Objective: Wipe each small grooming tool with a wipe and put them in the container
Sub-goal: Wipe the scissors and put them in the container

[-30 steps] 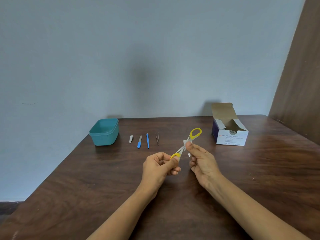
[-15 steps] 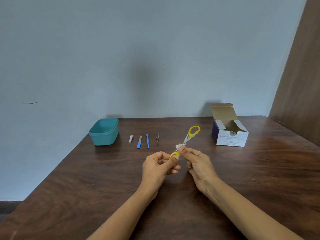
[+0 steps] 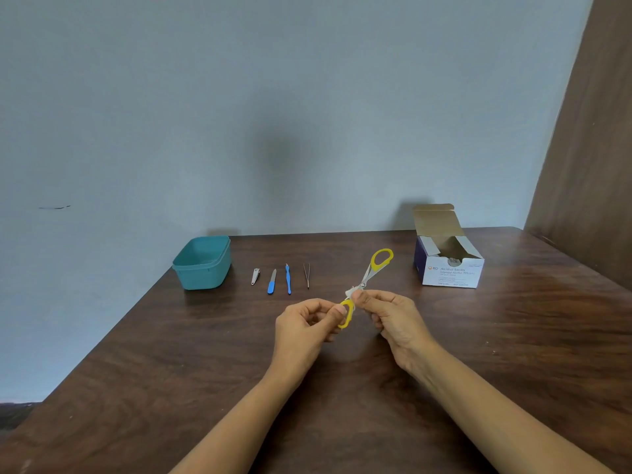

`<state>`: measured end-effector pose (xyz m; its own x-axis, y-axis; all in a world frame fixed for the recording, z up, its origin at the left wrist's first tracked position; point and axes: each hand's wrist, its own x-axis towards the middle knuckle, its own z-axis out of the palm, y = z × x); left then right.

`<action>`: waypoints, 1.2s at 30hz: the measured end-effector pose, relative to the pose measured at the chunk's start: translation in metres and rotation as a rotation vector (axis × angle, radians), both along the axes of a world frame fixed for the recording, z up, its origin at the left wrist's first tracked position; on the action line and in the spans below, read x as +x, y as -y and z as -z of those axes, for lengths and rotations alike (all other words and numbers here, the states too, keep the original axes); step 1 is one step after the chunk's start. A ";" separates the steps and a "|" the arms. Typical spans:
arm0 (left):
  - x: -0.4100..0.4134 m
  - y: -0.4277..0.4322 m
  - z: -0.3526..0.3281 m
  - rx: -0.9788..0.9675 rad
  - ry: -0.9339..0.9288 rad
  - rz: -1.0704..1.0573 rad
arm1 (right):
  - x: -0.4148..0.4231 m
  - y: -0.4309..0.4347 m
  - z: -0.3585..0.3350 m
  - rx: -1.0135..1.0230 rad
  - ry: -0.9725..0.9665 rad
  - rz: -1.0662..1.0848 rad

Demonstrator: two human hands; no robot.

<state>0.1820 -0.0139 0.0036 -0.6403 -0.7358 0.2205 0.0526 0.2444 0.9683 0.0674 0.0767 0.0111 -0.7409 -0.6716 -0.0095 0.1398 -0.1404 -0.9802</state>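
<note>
Small scissors (image 3: 371, 271) with yellow handles are held above the table's middle. My left hand (image 3: 304, 323) grips the near yellow handle ring. My right hand (image 3: 393, 316) pinches a small white wipe (image 3: 349, 293) against the scissors close to that ring. The far yellow ring points up and to the right. A teal container (image 3: 201, 263) stands open at the back left. Between it and the scissors lie a nail clipper (image 3: 255, 276), a blue-handled nail file (image 3: 272, 281), a thin blue tool (image 3: 288, 278) and tweezers (image 3: 307, 274) in a row.
An open white and blue box of alcohol swabs (image 3: 448, 265) stands at the back right of the dark wooden table (image 3: 171, 371). A grey wall runs behind the table. A brown wooden panel (image 3: 588, 165) rises at the right.
My right hand has slid the wipe down the scissors from near the far ring toward the near ring held by my left hand. The scissors tilted slightly.
</note>
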 end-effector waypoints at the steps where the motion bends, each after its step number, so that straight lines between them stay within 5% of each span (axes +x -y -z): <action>1: 0.000 0.000 0.000 0.019 -0.010 -0.012 | 0.000 0.000 0.001 0.012 0.000 -0.006; 11: 0.002 0.003 -0.003 0.053 -0.055 -0.049 | 0.004 0.000 0.002 0.162 -0.140 -0.073; 18: -0.001 -0.002 -0.002 0.069 -0.065 -0.012 | 0.001 0.004 0.003 0.030 0.050 -0.037; 27: 0.001 0.000 -0.002 0.035 -0.053 -0.095 | 0.004 0.002 0.002 0.155 -0.113 -0.101; 36: 0.000 -0.003 -0.006 0.096 -0.047 -0.005 | 0.000 0.005 0.007 0.077 0.023 -0.062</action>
